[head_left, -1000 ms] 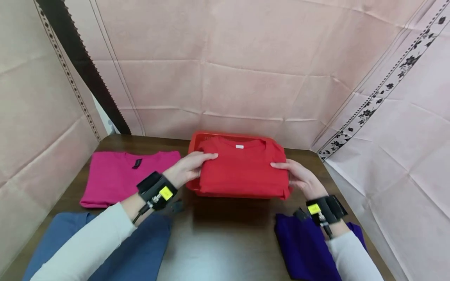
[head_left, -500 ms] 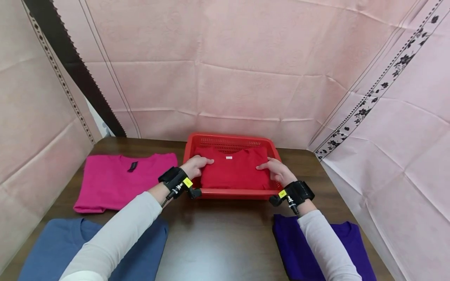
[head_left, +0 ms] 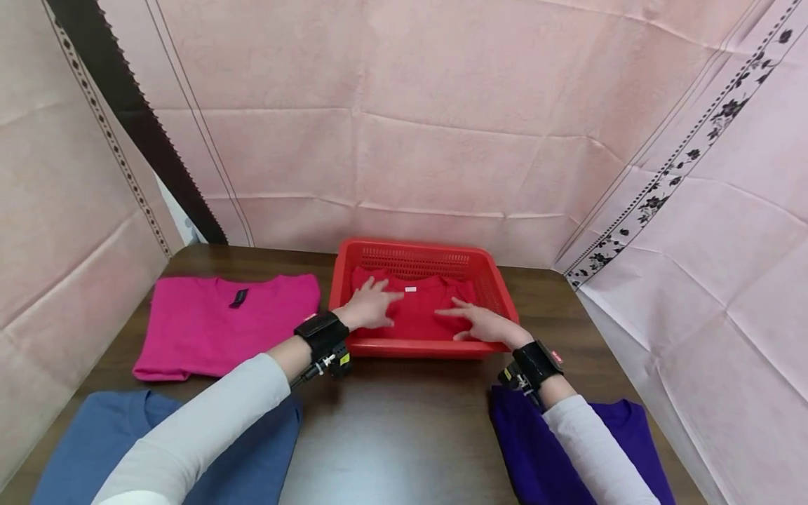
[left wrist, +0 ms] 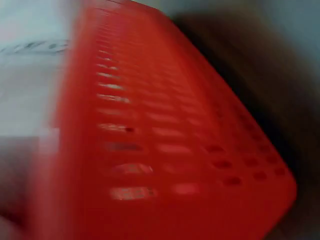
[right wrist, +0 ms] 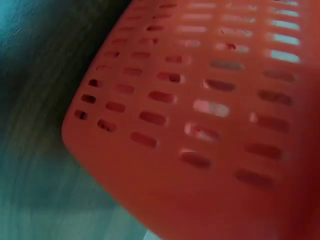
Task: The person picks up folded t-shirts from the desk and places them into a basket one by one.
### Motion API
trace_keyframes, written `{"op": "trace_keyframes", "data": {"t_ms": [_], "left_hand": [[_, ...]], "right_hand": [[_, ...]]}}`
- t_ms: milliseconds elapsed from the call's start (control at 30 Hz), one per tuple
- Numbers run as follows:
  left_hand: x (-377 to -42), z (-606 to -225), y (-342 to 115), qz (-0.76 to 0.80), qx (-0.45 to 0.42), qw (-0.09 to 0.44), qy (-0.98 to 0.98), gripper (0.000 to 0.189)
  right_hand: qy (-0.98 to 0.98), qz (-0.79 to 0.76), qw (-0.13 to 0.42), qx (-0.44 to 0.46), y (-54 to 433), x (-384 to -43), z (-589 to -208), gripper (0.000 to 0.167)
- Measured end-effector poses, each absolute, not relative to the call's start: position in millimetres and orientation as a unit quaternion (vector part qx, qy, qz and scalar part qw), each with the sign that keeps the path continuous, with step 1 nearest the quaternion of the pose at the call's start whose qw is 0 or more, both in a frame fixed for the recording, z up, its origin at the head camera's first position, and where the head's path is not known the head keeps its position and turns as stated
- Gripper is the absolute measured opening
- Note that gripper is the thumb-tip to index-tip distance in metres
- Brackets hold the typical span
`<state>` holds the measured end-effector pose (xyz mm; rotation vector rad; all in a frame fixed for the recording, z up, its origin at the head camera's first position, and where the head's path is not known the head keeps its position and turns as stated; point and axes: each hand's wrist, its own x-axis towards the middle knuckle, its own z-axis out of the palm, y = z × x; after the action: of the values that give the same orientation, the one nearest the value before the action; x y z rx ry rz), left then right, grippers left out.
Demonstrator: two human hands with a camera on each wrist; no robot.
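A folded red shirt with a white neck label lies inside a red plastic basket in the head view. My left hand is over the shirt's left part, fingers spread. Over its right part is my right hand, with fingers extended. Whether the fingertips touch the cloth, I cannot tell. The left wrist view is filled by the basket's slotted wall, blurred. In the right wrist view the same basket's outside hides the right fingers.
A folded pink shirt lies left of the basket, and a blue one nearer the front left. At the front right is a folded purple shirt. Pale cloth hangs behind the wooden table.
Both hands lowered the red shirt into the basket, then released its side edges. Their fingers have since spread, and both hands have moved inward over the shirt.
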<state>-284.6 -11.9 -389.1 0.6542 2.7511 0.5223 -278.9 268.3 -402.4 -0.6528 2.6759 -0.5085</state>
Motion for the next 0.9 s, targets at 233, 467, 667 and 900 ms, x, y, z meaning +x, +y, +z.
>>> {"op": "trace_keyframes", "data": {"t_ms": [233, 467, 667, 900], "left_hand": [[-281.1, -400.7, -20.1, 0.092, 0.238, 0.266, 0.930, 0.054], [-285.6, -402.5, -20.3, 0.063, 0.262, 0.272, 0.924, 0.058], [-282.6, -388.9, -13.4, 0.079, 0.284, 0.162, 0.942, 0.048], [-221.5, -353.3, 21.1, 0.163, 0.315, -0.129, 0.926, 0.015]], "right_hand": [[0.915, -0.136, 0.334, -0.180, 260.6, -281.7, -404.5, 0.069], [0.918, -0.128, 0.333, -0.175, 258.0, -279.4, -408.3, 0.073], [0.937, -0.203, 0.195, -0.206, 264.9, -278.0, -397.7, 0.054], [0.932, -0.297, -0.112, -0.176, 282.9, -215.7, -377.7, 0.023]]}}
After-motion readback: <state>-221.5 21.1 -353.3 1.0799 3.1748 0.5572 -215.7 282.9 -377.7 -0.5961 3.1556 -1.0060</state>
